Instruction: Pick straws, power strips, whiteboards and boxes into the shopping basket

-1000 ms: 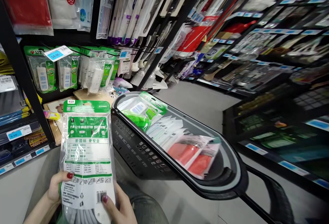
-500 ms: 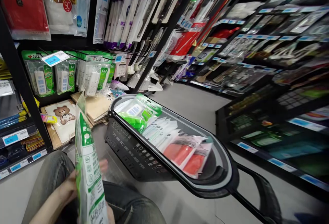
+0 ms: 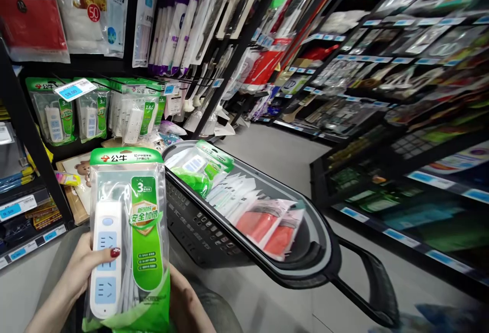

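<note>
Fingers (image 3: 101, 256) of the left hand (image 3: 81, 271) are clenched on the left edge of a pack (image 3: 132, 231), the thumb laid across its front. The right hand (image 3: 185, 300) is cupped behind the lower right corner, so the pack is grasped from both sides. Shelves (image 3: 23, 119) of hanging goods fill the left, with hung packs (image 3: 91, 114) of the same kind on hooks. A basket (image 3: 324, 251) stands just right of the pack, holding a green bag (image 3: 198, 167) and red pouches (image 3: 267, 226). The pack is held upright, low and left, with its front toward the camera. Inspection of it is judged to be the step in hand. Were it to be set in the basket, a short carry rightward over the rim would be called for.
</note>
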Demonstrator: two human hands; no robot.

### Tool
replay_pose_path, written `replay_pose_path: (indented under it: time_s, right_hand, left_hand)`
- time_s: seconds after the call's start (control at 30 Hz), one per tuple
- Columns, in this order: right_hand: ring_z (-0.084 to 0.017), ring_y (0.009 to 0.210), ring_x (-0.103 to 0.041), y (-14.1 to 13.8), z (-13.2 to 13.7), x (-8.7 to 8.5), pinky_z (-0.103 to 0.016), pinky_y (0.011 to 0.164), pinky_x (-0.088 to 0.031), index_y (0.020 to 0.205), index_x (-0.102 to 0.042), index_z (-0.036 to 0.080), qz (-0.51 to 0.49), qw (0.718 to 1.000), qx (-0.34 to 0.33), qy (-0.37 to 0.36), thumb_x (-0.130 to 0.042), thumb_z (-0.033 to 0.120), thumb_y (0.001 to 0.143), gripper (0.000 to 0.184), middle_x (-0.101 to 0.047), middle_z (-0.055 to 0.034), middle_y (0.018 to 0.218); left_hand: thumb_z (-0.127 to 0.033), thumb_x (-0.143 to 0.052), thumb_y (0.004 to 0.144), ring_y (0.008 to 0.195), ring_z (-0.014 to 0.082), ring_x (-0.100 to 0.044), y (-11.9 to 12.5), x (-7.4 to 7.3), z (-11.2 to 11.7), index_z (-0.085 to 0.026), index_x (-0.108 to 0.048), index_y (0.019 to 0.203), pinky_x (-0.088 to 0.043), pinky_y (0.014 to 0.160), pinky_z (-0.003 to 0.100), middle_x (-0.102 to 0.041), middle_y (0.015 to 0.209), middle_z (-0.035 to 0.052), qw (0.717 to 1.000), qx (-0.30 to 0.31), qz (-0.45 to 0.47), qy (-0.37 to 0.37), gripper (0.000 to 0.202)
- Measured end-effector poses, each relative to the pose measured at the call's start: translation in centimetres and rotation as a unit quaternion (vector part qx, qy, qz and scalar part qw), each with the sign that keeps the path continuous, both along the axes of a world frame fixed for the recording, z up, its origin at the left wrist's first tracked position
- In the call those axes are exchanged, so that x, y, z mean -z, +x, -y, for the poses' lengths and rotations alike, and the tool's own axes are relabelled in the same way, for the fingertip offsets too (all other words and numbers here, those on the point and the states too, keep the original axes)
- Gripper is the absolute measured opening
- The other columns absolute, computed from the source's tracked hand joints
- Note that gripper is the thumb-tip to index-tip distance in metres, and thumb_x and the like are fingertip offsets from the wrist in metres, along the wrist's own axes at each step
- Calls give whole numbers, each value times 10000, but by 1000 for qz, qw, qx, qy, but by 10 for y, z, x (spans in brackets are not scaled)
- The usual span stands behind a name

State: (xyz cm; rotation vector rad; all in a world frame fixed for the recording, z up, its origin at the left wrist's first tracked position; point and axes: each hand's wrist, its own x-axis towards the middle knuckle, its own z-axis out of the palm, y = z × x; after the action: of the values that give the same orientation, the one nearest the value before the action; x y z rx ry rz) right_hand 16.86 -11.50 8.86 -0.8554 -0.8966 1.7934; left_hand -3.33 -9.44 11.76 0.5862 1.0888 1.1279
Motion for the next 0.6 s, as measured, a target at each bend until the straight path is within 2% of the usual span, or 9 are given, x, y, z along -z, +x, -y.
replay_pose_path:
  time_s: [0.07,0.13,0.17,0.27,0.33,0.4,0.5,0.6]
  right_hand:
    - [-296,1037,-585,-5,3,-5,-388,891,-450,1049,-602,163,4,1000,15,-17,-794,558,448,744,-664,-116,1051]
    - [-265,926,-632,-12,6,-5,-382,848,-468,1040,-568,170,13,998,31,-51,-831,404,479,662,-682,-97,994]
    - [-259,880,-645,-15,7,-2,-385,826,-475,1038,-550,170,5,997,37,-68,-827,380,496,644,-690,-95,967]
    - [-273,852,-654,-21,10,14,-400,800,-481,1014,-521,165,-23,992,94,-87,-829,392,486,651,-701,-105,927]
    - [-288,846,-654,-22,11,27,-412,798,-482,988,-522,160,-25,984,150,-92,-838,426,450,678,-707,-114,901]
    - [-293,840,-653,-19,9,37,-418,807,-479,979,-531,150,-8,975,199,-95,-838,462,428,703,-709,-121,880]
    - [-300,862,-642,-12,0,43,-427,834,-470,992,-564,132,26,969,232,-84,-823,501,439,713,-702,-128,896]
    - [-304,975,-608,2,-15,43,-415,870,-460,999,-610,152,-5,970,242,-34,-712,647,524,694,-681,-133,988]
  left_hand:
    - [-286,-825,480,581,194,-607,3,-4,-1,-99,-668,771,-476,523,268,-680,687,69,1000,12,-25,4,380]
    - [-296,-823,489,610,203,-615,7,-5,-1,-107,-667,779,-481,546,272,-690,724,75,999,15,-32,5,379]
    - [-299,-816,507,651,218,-627,10,-6,0,-116,-667,819,-489,574,281,-697,768,81,999,14,-28,13,391]
    - [-288,-805,529,855,282,-638,15,-7,5,-175,-637,1015,-502,709,331,-688,969,88,999,-3,16,45,526]
    - [-266,-820,492,966,313,-610,17,-4,9,-220,-624,1072,-485,796,367,-670,1053,74,998,-4,43,43,615]
    - [-269,-831,460,994,332,-597,19,4,10,-238,-664,1018,-460,850,398,-684,1024,58,998,21,41,40,584]
    - [-319,-812,491,974,336,-606,21,19,2,-269,-718,901,-437,878,404,-710,922,28,996,63,6,64,423]
    - [-306,-769,569,891,295,-644,26,18,-24,-281,-724,893,-482,760,337,-716,862,1,991,114,21,68,327]
